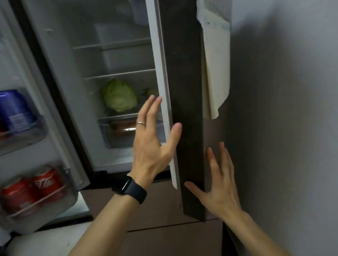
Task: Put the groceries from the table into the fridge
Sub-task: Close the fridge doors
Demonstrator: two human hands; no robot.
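Observation:
The fridge stands open in front of me. Its right door (184, 85) is dark and seen edge-on, partly swung out. My left hand (155, 141) is at the inner side of that door with straight, spread fingers, thumb against the door's edge. My right hand (219, 187) lies flat with spread fingers on the door's outer face, low down. Neither hand holds anything. Inside, a green cabbage (119, 95) sits on a glass shelf above a clear drawer (121, 132). The table is out of view.
The left door (29, 120) hangs wide open, with red cans (31, 188) and a blue can (10, 111) in its racks. A pale paper sheet (216, 61) hangs on the right door's outside. A grey wall (295, 95) stands close on the right. Brown lower drawers (157, 209) are closed.

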